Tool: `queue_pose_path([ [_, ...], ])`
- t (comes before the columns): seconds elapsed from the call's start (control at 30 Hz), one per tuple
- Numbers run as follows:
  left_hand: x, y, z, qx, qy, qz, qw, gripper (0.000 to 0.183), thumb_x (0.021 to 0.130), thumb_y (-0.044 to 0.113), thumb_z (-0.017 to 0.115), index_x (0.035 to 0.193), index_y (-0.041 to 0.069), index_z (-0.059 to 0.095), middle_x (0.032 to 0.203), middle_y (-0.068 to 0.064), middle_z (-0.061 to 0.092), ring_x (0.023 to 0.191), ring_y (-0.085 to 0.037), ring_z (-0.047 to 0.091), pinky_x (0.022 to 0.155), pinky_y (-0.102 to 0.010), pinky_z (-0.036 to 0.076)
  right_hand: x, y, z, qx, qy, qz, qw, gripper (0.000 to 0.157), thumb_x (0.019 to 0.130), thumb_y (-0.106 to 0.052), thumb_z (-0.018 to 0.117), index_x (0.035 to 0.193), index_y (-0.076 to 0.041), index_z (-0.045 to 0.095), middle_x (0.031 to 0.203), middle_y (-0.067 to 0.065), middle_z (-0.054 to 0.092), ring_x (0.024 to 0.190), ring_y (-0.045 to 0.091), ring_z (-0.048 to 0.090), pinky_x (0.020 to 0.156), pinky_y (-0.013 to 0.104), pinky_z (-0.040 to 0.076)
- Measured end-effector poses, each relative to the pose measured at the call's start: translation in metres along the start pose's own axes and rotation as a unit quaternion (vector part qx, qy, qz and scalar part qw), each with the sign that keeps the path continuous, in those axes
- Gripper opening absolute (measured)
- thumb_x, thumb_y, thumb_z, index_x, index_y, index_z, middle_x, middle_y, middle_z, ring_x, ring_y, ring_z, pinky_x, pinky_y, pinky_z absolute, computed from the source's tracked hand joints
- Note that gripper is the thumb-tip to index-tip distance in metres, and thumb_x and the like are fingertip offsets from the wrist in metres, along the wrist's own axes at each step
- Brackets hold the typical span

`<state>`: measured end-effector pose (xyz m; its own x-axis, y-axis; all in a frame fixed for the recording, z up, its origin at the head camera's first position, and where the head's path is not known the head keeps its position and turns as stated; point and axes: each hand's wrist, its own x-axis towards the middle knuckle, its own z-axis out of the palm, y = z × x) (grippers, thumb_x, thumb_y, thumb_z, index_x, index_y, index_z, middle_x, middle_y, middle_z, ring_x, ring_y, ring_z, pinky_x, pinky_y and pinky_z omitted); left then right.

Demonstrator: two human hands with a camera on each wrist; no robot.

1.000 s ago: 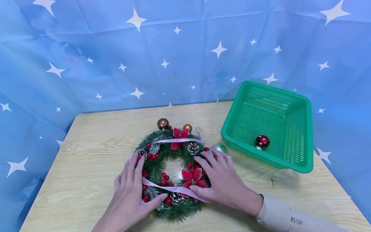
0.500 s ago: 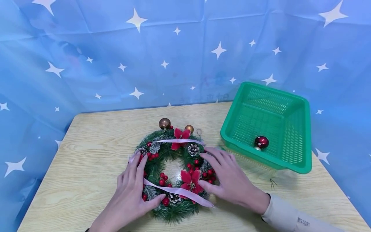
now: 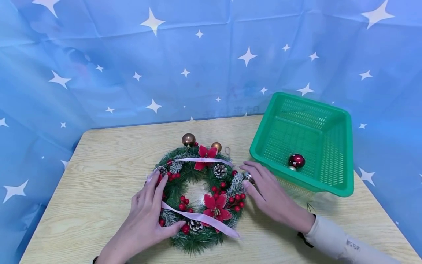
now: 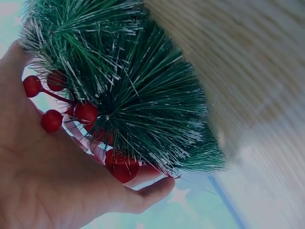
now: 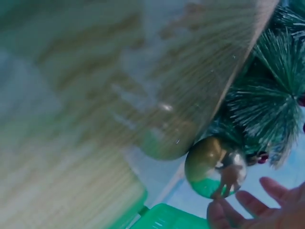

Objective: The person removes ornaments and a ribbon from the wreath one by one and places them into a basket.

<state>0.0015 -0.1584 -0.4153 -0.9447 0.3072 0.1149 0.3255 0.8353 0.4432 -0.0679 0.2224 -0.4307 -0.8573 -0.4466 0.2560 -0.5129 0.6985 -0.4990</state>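
- Wreath (image 3: 194, 242) lies flat, table's (image 3: 99, 190) near middle.
- Our left hand (image 3: 148, 216) rests half-spread on its left side, not gripping.
- Our right hand (image 3: 275, 200), loosely bent, holds nothing beside shiny bauble (image 5: 214, 167), right; contact unclear.
- We'd best brace left, handle bauble gently.

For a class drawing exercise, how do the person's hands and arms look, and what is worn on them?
The left hand and right hand wear no gloves. A pale right sleeve has small dark lettering and a black band at its cuff. A bit of dark band shows at the left wrist, but no sleeve.
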Motion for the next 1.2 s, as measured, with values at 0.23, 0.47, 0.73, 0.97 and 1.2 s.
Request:
queue_pose_path([
  [0.23, 0.001, 0.000, -0.001, 0.003, -0.001, 0.002, 1.0000, 0.127, 0.087, 0.072, 0.080, 0.176, 0.012, 0.012, 0.180, -0.019, 0.009, 0.160, -0.048, 0.017, 0.109, -0.076, 0.025, 0.002, 0.007, 0.000, 0.022, -0.002, 0.009, 1.000, 0.040, 0.118, -0.025, 0.048, 0.153, -0.008, 0.058, 0.160, 0.016, 0.051, 0.146, 0.040, 0.049, 0.116, 0.068, 0.038],
  [0.47, 0.002, -0.001, -0.001, 0.006, 0.001, 0.005, 1.0000, 0.127, 0.087, 0.072, 0.080, 0.176, 0.012, 0.013, 0.180, -0.019, 0.008, 0.160, -0.049, 0.016, 0.109, -0.076, 0.025, -0.002, 0.011, 0.000, 0.026, -0.022, 0.020, 0.999, 0.039, 0.114, -0.023, 0.058, 0.151, -0.009, 0.060, 0.156, 0.015, 0.054, 0.138, 0.040, 0.057, 0.106, 0.066, 0.050],
  [0.73, 0.001, 0.000, 0.000, 0.008, -0.004, -0.005, 0.9999, 0.126, 0.088, 0.072, 0.080, 0.176, 0.012, 0.012, 0.180, -0.018, 0.007, 0.161, -0.048, 0.014, 0.108, -0.078, 0.026, -0.004, 0.011, 0.001, 0.019, -0.034, 0.026, 0.999, 0.051, 0.101, -0.015, 0.076, 0.149, -0.008, 0.060, 0.148, 0.011, 0.058, 0.126, 0.033, 0.065, 0.094, 0.054, 0.060],
  [0.97, 0.000, 0.000, 0.001, 0.007, 0.001, -0.003, 1.0000, 0.127, 0.087, 0.071, 0.081, 0.176, 0.011, 0.012, 0.180, -0.018, 0.007, 0.161, -0.049, 0.014, 0.108, -0.078, 0.026, -0.008, 0.009, -0.002, 0.038, -0.014, 0.027, 0.999, 0.050, 0.101, -0.015, 0.079, 0.147, -0.007, 0.061, 0.144, 0.008, 0.061, 0.111, 0.021, 0.067, 0.084, 0.040, 0.061],
  [1.2, 0.000, 0.000, 0.002, 0.002, 0.003, 0.001, 1.0000, 0.127, 0.088, 0.069, 0.082, 0.176, 0.010, 0.012, 0.180, -0.018, 0.007, 0.161, -0.048, 0.013, 0.109, -0.077, 0.025, -0.010, 0.005, -0.006, 0.040, 0.006, 0.017, 0.999, 0.049, 0.102, -0.017, 0.080, 0.147, -0.010, 0.061, 0.143, 0.005, 0.062, 0.108, 0.017, 0.067, 0.082, 0.038, 0.062],
])
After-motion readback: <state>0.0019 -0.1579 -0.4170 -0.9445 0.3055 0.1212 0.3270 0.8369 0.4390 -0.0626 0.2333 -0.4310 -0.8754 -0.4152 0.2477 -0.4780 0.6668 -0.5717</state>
